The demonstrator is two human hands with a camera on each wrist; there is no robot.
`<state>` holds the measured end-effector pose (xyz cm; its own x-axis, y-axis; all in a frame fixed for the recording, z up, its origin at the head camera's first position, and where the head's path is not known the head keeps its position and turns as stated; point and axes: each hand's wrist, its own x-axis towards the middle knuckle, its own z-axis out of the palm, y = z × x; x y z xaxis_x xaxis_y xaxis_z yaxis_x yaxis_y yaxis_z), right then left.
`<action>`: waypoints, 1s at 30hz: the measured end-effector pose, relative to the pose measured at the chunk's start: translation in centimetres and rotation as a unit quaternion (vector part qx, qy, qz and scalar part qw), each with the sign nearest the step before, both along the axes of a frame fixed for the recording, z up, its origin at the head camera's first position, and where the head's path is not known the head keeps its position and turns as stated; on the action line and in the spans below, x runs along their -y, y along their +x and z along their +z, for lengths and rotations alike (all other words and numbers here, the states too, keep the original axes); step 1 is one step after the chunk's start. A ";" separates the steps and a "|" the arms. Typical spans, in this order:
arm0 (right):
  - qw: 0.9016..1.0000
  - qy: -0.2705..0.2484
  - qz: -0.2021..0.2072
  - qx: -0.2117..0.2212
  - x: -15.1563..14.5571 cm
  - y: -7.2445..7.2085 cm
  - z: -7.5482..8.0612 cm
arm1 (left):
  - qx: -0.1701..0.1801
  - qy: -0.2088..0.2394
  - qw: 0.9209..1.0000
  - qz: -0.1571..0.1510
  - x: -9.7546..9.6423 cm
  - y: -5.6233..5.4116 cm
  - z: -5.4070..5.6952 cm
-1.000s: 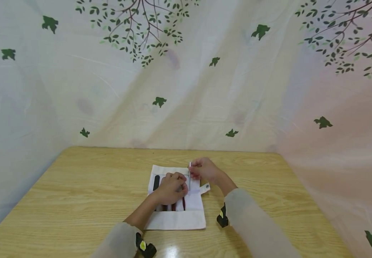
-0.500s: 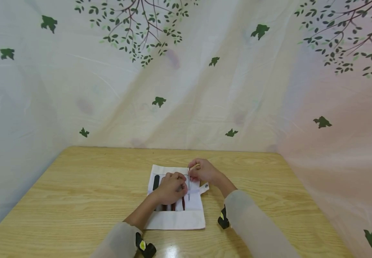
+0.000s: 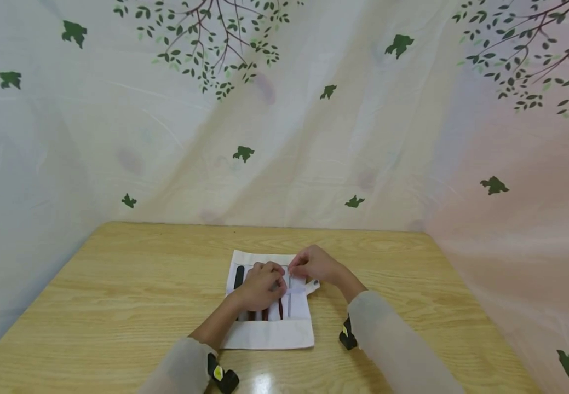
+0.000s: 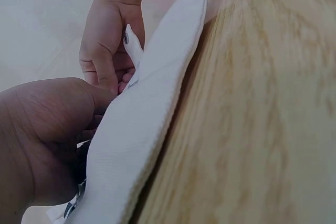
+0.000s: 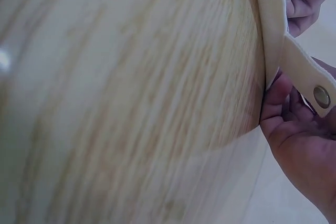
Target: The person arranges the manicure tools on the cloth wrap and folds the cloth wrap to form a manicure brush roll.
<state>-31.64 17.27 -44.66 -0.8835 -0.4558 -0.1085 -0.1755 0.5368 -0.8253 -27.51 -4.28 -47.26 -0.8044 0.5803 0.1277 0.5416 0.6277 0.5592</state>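
A white cloth tool pouch [image 3: 291, 340] lies unfolded on the table, with a pale band across its middle. My left hand [image 3: 260, 289] is over the middle of the pouch, fingers curled, thumb and fingertips pinching at the band [image 3: 298, 291]. My right hand [image 3: 317, 266] pinches the top end of a thin silver rod [image 3: 289, 298] near the far edge of the pouch. The rod points toward me along the pouch, its lower end at the near pocket. In the right wrist view, the snap tab [image 5: 304, 69] overlaps the right hand's fingers.
A black flat tool [image 3: 239, 277] and dark red slim tools [image 3: 281, 310] sit in the pouch, partly covered by the left hand. The wooden table [image 3: 156, 295] extends around it. A leaf-patterned cloth [image 3: 294, 175] hangs behind the table.
The silver rod has slid toward me, its lower end now at the near pocket. The right hand has come down slightly with it. The left hand stays in place.
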 end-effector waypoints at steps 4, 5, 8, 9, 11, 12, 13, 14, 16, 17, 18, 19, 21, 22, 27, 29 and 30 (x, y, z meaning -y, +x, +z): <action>0.999 0.021 0.032 -0.001 0.1 0.1 0.2 | 0.005 0.000 1.000 0.001 0.0 0.0 0.0; 0.999 0.025 0.037 -0.001 0.1 0.2 0.3 | 0.005 0.000 1.000 0.002 0.0 0.0 0.0; 0.999 0.029 0.043 0.002 0.3 0.3 0.3 | 0.003 0.000 1.000 0.002 0.1 0.0 0.0; 0.999 0.029 0.042 0.003 0.3 0.3 0.3 | 0.003 0.000 1.000 0.002 0.0 0.0 0.0; 0.999 0.029 0.041 0.001 0.3 0.4 0.3 | 0.001 -0.001 1.000 0.003 0.0 0.0 0.0; 0.999 0.028 0.040 0.000 0.3 0.4 0.3 | 0.002 -0.001 1.000 0.003 0.0 0.0 0.0; 0.999 0.028 0.039 -0.001 0.3 0.4 0.3 | 0.002 0.000 1.000 0.003 0.0 0.0 0.0; 0.999 0.028 0.039 -0.001 0.4 0.4 0.3 | 0.002 0.001 1.000 0.003 0.0 0.1 0.0; 0.999 0.030 0.038 -0.003 0.4 0.5 0.3 | 0.003 0.003 1.000 0.004 0.0 0.1 0.2; 0.999 0.030 0.037 -0.004 0.4 0.5 0.4 | 0.003 0.003 1.000 0.004 0.0 0.1 0.2; 0.999 0.030 0.036 -0.005 0.4 0.5 0.4 | 0.003 0.004 1.000 0.004 0.0 0.1 0.3; 0.999 0.030 0.037 -0.006 0.4 0.5 0.4 | 0.002 0.005 1.000 0.004 0.0 0.1 0.3; 0.999 0.028 0.036 -0.009 0.3 0.4 0.3 | 0.005 0.003 1.000 0.005 0.1 0.1 0.4; 0.999 0.028 0.036 -0.014 0.3 0.4 0.2 | 0.006 0.002 1.000 0.005 0.1 0.1 0.4; 1.000 0.018 0.020 -0.014 -0.1 0.5 0.1 | 0.001 0.002 1.000 -0.005 0.5 0.0 0.7; 1.000 0.013 0.013 -0.008 -0.2 0.5 0.1 | -0.004 0.007 1.000 -0.009 0.8 -0.1 1.0; 1.000 0.012 0.013 -0.008 -0.3 0.5 0.1 | -0.007 0.011 1.000 -0.010 1.1 -0.2 1.1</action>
